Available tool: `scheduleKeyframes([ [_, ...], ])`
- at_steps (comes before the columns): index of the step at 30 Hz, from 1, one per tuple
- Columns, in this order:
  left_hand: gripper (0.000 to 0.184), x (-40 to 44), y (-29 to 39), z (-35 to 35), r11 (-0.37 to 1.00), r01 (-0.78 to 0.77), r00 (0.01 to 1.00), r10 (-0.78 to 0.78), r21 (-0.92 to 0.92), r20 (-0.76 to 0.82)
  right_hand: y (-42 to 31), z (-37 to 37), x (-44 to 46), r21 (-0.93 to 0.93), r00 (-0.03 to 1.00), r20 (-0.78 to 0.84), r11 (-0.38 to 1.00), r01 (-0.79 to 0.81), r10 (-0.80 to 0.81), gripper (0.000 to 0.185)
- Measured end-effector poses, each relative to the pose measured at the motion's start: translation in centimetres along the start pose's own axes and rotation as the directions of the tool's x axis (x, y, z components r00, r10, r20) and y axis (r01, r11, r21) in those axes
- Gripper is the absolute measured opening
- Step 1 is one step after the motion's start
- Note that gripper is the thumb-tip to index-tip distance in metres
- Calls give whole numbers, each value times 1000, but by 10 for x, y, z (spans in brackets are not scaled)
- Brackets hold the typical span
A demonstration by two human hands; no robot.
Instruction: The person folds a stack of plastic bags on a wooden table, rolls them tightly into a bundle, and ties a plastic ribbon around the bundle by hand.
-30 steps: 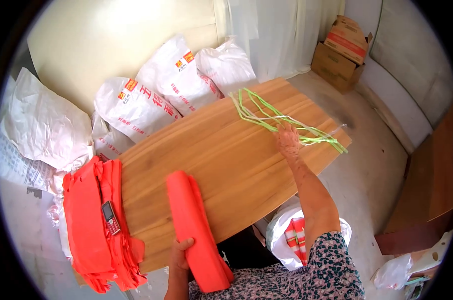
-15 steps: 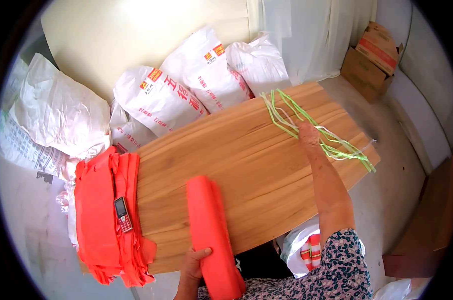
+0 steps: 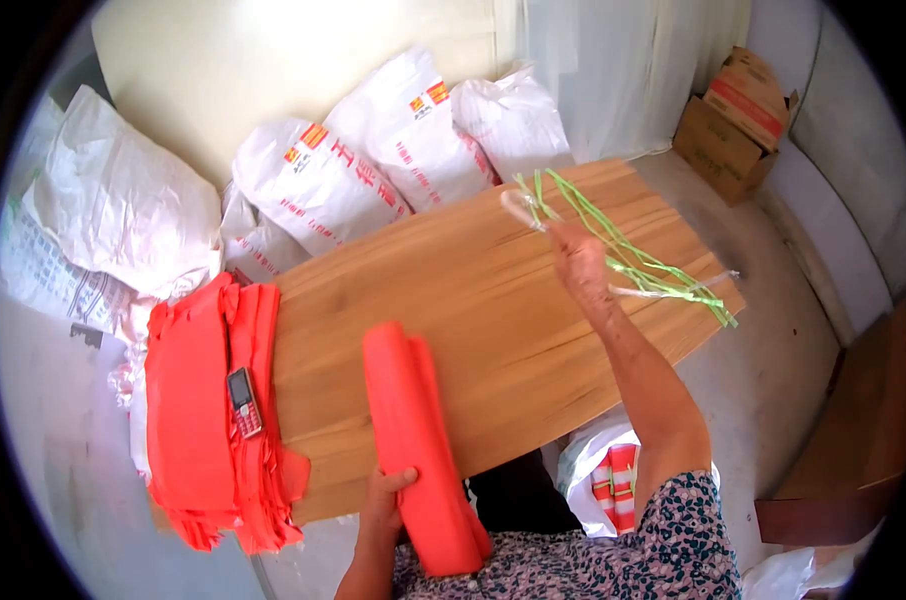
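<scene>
My left hand (image 3: 386,500) grips the lower part of a folded red cloth bundle (image 3: 415,440), which leans over the near edge of the wooden table (image 3: 453,290). Over the table's far right part, my right hand (image 3: 576,255) is closed in a pinch on a whitish strip (image 3: 521,208) that loops out to the left of its fingers. Several green strips (image 3: 623,240) lie in a loose bunch just right of that hand. A stack of red cloth (image 3: 188,400) covers the table's left end, with a mobile phone (image 3: 244,403) lying on it.
Full white sacks (image 3: 318,185) stand along the wall behind the table, and another sack (image 3: 123,190) is at the left. Below the near edge is a white bag (image 3: 581,470) holding red-and-white bundles (image 3: 621,485). Cardboard boxes (image 3: 723,145) sit at the back right.
My right hand has drawn a whitish strip up and left from the green bunch. My left hand still holds the red bundle. The camera view has shifted.
</scene>
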State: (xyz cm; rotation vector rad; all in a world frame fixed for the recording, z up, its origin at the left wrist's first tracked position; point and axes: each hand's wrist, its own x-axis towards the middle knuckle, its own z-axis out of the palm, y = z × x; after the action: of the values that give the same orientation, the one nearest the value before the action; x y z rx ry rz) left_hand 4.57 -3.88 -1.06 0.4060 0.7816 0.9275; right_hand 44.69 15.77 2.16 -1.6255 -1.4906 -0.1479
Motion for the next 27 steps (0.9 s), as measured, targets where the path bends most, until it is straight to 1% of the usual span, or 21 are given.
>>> scheduleKeyframes([
  [1,58,1,-2,-1,999,-32,999,32,-7,11,-13,10,-22,-21,993,54,995,102,-101,10],
  [3,57,-3,-1,4,997,-72,997,72,-5,30,-59,10,-71,-114,954,294,989,94,-57,12],
  [5,56,-10,4,9,996,-85,996,84,12,39,-83,18,-116,62,914,381,991,121,-136,15],
  [6,56,-13,6,9,997,-76,996,75,21,55,-104,11,-131,35,849,517,994,108,-110,17],
  [8,57,-15,10,6,997,-67,992,62,41,106,-145,-11,-148,-32,677,734,994,108,-50,19],
  [10,56,-18,12,6,996,-54,991,45,67,126,-163,-18,-160,112,594,796,993,41,-115,23],
  [11,56,-17,11,8,996,-44,989,31,81,148,-168,-24,-164,171,560,816,985,1,-142,26],
  [13,55,-16,10,10,995,-20,987,5,96,162,-176,-37,-166,420,645,702,907,-35,-300,27],
  [14,54,-16,9,11,995,-10,986,-7,103,164,-177,-42,-167,539,685,628,841,-41,-369,27],
  [17,53,-11,4,9,996,-4,990,-10,94,143,-165,-35,-177,610,697,592,791,-57,-406,27],
  [20,54,0,5,10,987,2,987,-28,160,159,-123,-10,-196,365,702,655,930,27,-278,24],
  [23,54,4,6,19,976,-34,991,5,213,134,-142,-36,-182,351,658,731,926,-138,-179,21],
  [24,53,5,8,20,972,-13,992,-18,235,127,-141,-30,-186,402,701,681,909,-114,-213,21],
  [26,53,6,9,22,960,34,991,-69,279,116,-132,-35,-188,357,691,678,934,-11,-251,20],
  [27,53,7,8,21,967,32,989,-67,255,131,-135,-39,-187,334,685,677,942,40,-269,20],
])
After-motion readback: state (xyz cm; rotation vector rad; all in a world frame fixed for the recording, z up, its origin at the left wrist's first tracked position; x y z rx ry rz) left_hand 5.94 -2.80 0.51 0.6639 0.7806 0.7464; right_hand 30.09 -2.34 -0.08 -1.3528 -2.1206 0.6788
